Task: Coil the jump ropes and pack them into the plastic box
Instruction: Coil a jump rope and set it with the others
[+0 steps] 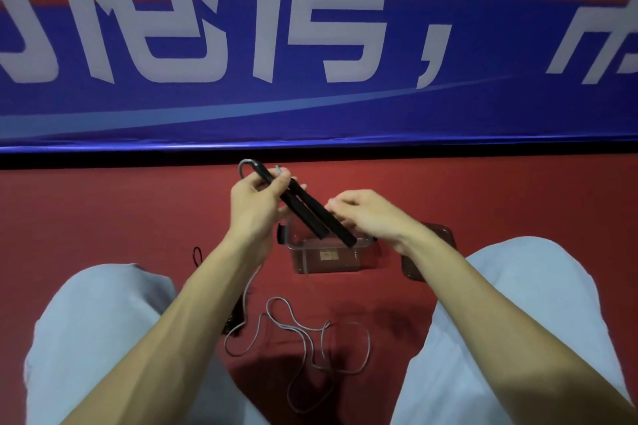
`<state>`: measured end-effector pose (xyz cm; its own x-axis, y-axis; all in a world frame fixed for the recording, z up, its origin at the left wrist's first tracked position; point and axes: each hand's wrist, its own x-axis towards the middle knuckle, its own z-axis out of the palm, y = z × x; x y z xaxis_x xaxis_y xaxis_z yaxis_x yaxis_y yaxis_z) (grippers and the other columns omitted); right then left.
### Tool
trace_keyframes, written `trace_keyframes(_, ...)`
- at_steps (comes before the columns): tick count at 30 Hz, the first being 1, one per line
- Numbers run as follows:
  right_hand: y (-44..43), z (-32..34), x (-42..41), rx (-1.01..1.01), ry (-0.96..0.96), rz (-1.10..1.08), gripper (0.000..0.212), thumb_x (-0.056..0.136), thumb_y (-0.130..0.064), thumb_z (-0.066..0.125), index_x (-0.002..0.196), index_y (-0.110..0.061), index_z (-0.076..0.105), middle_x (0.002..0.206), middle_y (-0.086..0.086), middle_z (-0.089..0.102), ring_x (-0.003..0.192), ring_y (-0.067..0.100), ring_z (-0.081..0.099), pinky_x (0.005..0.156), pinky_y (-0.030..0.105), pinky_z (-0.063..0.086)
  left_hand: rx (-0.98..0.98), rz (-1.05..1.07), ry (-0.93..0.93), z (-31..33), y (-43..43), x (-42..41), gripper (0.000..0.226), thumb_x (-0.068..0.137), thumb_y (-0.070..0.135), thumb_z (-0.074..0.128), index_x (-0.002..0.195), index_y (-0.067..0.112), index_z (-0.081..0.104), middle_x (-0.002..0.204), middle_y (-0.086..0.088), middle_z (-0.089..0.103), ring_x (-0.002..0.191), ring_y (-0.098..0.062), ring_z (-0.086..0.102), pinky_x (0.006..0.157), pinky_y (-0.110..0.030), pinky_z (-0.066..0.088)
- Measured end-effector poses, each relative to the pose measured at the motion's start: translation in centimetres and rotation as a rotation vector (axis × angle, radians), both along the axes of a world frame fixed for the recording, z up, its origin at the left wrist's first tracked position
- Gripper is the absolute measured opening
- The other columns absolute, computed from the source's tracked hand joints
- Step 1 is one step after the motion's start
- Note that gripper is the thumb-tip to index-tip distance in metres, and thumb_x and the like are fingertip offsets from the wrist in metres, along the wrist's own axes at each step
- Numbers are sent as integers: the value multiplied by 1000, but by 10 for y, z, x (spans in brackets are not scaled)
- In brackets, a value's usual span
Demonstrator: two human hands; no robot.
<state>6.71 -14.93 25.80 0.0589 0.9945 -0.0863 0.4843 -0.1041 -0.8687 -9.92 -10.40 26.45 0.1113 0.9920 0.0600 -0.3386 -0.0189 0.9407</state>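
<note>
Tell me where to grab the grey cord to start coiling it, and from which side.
Pinch the grey cord on the single strand hanging below the left hand, which holds the handles. Come from the right, since the left forearm blocks the other side. That strand seems to hang alone, while the loops lower down cross one another.

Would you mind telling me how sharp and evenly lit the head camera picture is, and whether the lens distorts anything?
Head view: the wide lens slightly bows the banner at its lower edge; light is dim and even, with a soft shadow on the red floor between the knees; the left hand, gripping the black handles, and the right hand look slightly blurred.
</note>
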Motion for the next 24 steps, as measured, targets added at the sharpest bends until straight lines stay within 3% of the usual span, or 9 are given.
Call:
trace_keyframes(3,2,-6,-1,39,-94,57,17,97,-20,57,112,-19,66,90,-8,66,64,-10,56,61,14,42,-8,78,-44,2,4,-6,14,95,6,61,81,8,61,80,-7,66,81,-24,73,69,-31,60)
trace_keyframes(6,6,-10,-5,141,-132,24,15,90,-17,66,102,-25,68,92,-9,71,78,2,64,69,26,51,-15,110,-80,1,6,-7,8,95,7,60,87,7,61,85,-8,67,81,-22,73,71,-31,61)
trace_keyframes(9,5,-11,-10,271,-166,-64,17,83,-16,74,95,-27,68,89,-9,71,80,6,67,72,23,52,4,57,-60,-1,6,-6,8,97,9,58,90,7,63,91,-11,69,86,-22,73,74,-29,60)
trace_keyframes(11,4,-12,-11,338,-139,-97,18,79,-14,78,91,-25,70,88,-7,72,84,4,67,74,17,51,34,12,48,-2,4,-5,12,97,9,58,87,8,64,91,-11,69,84,-18,71,75,-27,59)
trace_keyframes(15,2,-12,-10,356,-89,-107,20,76,-14,81,89,-24,70,84,-6,73,78,3,67,61,9,47,77,-12,236,-3,3,-6,14,96,10,60,84,8,67,88,-11,69,79,-15,67,78,-34,56)
trace_keyframes(18,2,-13,-14,339,-56,-66,24,70,-31,83,89,-28,69,80,-8,73,78,7,69,71,28,57,71,-74,257,-3,-1,-5,13,95,12,61,87,6,68,89,-10,73,75,-13,72,72,-28,57)
trace_keyframes(20,2,-15,-15,309,-107,-28,32,61,-46,79,87,-32,67,77,-13,72,74,5,68,78,41,57,87,-80,304,-5,-1,-6,13,95,13,62,87,6,69,87,-9,75,78,-16,73,77,-34,59)
trace_keyframes(22,0,-14,-15,306,-189,10,24,66,-42,80,83,-33,67,73,-14,71,68,3,66,75,40,57,103,-106,376,-5,2,-9,13,94,14,63,87,6,70,85,-9,76,80,-21,74,82,-42,59)
trace_keyframes(24,-4,-8,-14,381,-292,8,11,78,-35,77,78,-28,70,65,-9,69,57,2,62,65,30,56,176,-122,545,-6,6,-13,14,93,18,65,88,6,71,85,-10,75,82,-25,73,80,-47,59)
